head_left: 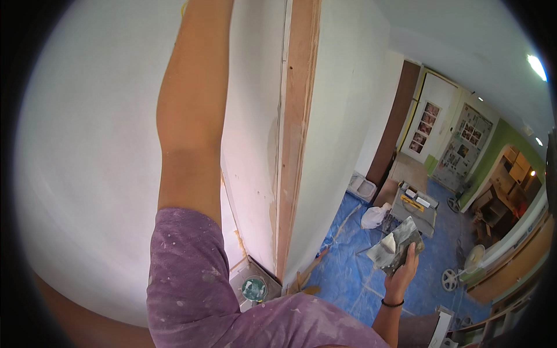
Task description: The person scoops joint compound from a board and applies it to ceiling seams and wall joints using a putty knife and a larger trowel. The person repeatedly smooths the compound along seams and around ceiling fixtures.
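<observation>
My left arm (194, 98), in a dust-spotted purple sleeve (188, 267), stretches straight up along a white wall (98, 151). Its hand lies beyond the top edge of the picture, so whatever it holds is hidden. Low on the right, my right hand (403, 272), with a dark band at the wrist, grips a flat metal plastering plate (412, 235). A pale smear of plaster (387, 246) lies on the plate, which is tilted. Beside the raised arm stands a bare wooden frame post (299, 139) at the wall's opening.
Blue plastic sheeting (351, 275) covers the floor. A round green-topped container (254, 288) stands below, near the post's foot. Farther off are a grey platform with tools (420, 211), a white plastic bag (376, 216), a pale tray (362, 188) and a fan (474, 259).
</observation>
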### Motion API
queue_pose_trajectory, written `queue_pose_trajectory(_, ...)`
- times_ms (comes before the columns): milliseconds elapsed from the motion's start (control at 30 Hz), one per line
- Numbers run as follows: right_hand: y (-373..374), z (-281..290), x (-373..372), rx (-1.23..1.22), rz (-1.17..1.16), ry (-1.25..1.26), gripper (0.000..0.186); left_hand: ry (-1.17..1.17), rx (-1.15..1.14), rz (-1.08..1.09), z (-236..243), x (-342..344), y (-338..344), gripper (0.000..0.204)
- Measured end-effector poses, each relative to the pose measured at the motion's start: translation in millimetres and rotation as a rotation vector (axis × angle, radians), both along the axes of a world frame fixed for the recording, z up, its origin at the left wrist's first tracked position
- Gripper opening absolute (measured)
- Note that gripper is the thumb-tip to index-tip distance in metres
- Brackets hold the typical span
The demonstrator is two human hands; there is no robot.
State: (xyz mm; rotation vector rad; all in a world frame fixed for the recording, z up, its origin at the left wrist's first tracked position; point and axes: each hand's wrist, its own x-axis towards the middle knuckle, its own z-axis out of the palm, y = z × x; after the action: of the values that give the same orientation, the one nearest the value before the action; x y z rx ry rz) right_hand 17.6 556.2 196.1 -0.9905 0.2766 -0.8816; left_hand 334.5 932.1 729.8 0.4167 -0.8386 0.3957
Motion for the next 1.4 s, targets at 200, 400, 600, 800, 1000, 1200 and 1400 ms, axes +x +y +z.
queue_pose_trajectory(200,-7.3,-11.0,7.2,0.013,0.016,-0.002,0.043,-0.104,-0.203,0.151,-36.2,-40.5,38.4,0.034)
queue_pose_trajectory(400,-9.5,-6.3,-2.1,-0.001,-0.011,0.013,0.044,-0.053,-0.084,0.056,-70.5,-13.3,-73.5,0.035)
queue_pose_trajectory(600,1.5,0.9,5.6,0.022,-0.022,-0.005,0.045,-0.140,-0.045,-0.134,-47.7,-14.9,-71.7,0.033)
queue_pose_trajectory(800,-4.9,-7.3,5.1,0.009,0.005,-0.031,0.045,-0.091,-0.012,-0.119,-36.8,-11.5,-72.3,0.032)
queue_pose_trajectory(1000,-5.0,-9.2,7.0,0.025,-0.027,-0.039,0.046,-0.038,0.028,-0.073,-34.8,-14.4,-67.8,0.031)
queue_pose_trajectory(1200,-6.3,-9.0,6.1,0.013,-0.020,-0.022,0.047,0.046,0.098,-0.138,-0.8,19.0,-43.5,0.032)
queue_pose_trajectory(1400,-9.9,-6.4,2.9,0.012,0.038,-0.021,0.045,-0.081,0.076,-0.125,2.0,2.7,-38.3,0.033)
